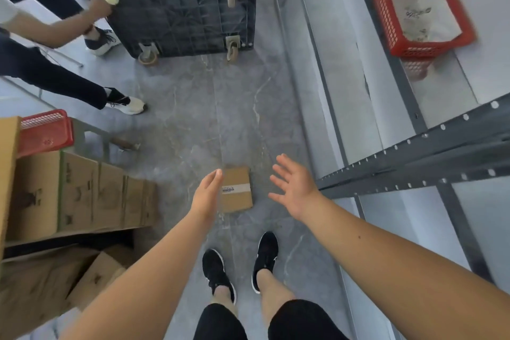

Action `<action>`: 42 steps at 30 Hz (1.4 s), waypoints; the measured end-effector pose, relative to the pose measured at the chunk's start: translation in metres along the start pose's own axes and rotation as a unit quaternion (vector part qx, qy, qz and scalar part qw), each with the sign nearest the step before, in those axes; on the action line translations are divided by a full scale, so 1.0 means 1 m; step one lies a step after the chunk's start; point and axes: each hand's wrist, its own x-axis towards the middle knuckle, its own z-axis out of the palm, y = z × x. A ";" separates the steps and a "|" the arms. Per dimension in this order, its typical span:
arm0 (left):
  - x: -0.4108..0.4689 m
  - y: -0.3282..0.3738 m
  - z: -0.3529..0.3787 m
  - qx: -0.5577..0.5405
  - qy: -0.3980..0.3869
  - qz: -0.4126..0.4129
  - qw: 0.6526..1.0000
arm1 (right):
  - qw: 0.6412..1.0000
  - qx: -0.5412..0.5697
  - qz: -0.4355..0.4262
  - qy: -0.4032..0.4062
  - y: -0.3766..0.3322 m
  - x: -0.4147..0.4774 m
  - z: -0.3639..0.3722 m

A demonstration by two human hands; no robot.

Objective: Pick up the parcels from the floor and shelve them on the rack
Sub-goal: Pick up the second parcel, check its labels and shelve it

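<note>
A small flat cardboard parcel [239, 190] with a strip of tape and a label lies on the grey floor just ahead of my feet. My left hand [206, 193] hangs above its left edge, fingers together and extended, holding nothing. My right hand [293, 188] is spread open to the right of the parcel, apart from it. The metal rack [414, 152] with grey perforated beams and pale shelves runs along the right side.
A red basket [466, 25] sits on a rack shelf at the upper right. A black wheeled cart [182, 5] is tipped on its side ahead, held by other people on the left. Stacked cardboard boxes [82, 196] and another red basket [45, 132] stand at left.
</note>
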 end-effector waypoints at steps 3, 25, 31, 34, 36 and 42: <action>0.023 -0.019 0.006 -0.016 -0.011 -0.037 0.999 | 1.000 -0.006 0.012 0.019 0.016 0.027 -0.004; 0.236 -0.162 0.006 0.016 0.008 -0.133 0.991 | 0.987 -0.106 0.116 0.041 0.168 0.280 0.018; 0.295 -0.205 0.030 -0.054 0.019 -0.157 0.986 | 0.985 -0.111 0.127 0.044 0.209 0.348 0.010; 0.325 -0.227 0.039 -0.071 0.023 -0.152 0.986 | 0.986 -0.103 0.122 0.056 0.225 0.379 0.004; 0.348 -0.239 0.042 -0.076 0.036 -0.150 0.985 | 0.986 -0.096 0.118 0.066 0.234 0.400 0.000; 0.407 -0.272 0.034 -0.037 0.074 -0.138 0.987 | 0.987 -0.130 0.069 0.071 0.256 0.461 0.003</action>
